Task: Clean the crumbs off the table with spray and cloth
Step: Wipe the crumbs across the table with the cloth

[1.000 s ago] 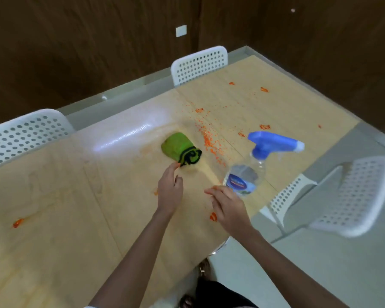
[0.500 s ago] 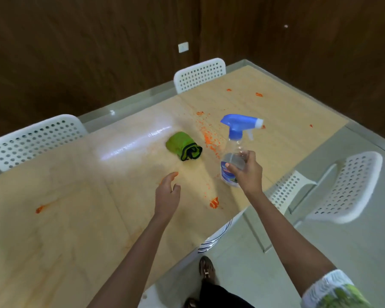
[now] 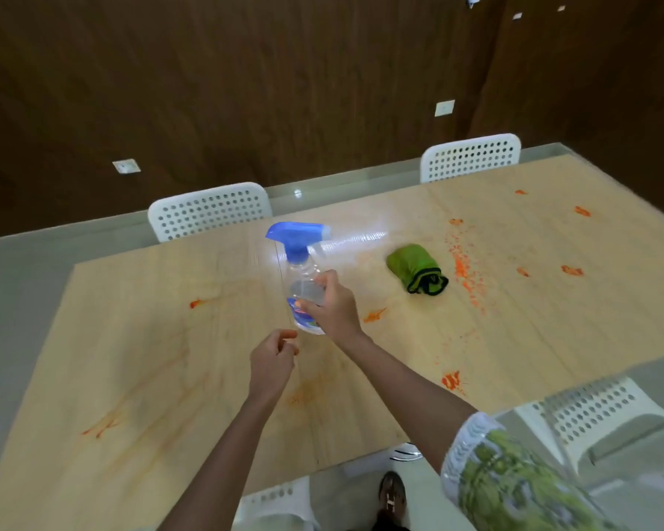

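My right hand point(image 3: 332, 306) grips a clear spray bottle point(image 3: 301, 285) with a blue trigger head, held upright above the wooden table point(image 3: 169, 339). Just below the bottle my left hand point(image 3: 273, 360) hovers with its fingers loosely curled and nothing in it. A rolled green cloth point(image 3: 416, 268) with a black edge lies on the table to the right of the bottle. Orange crumbs point(image 3: 462, 266) are strewn in a streak beside the cloth. More orange smears point(image 3: 451, 379) dot the table's right and near parts.
White perforated chairs stand at the far side point(image 3: 208, 210) point(image 3: 472, 157) and at the near right point(image 3: 591, 412). A dark wood-panelled wall rises behind the table. My foot point(image 3: 391, 492) shows on the grey floor below the near edge.
My right hand took the spray bottle off the table and carried it left, in front of me. My left hand drew back from the cloth and curled below the bottle. The view swung left.
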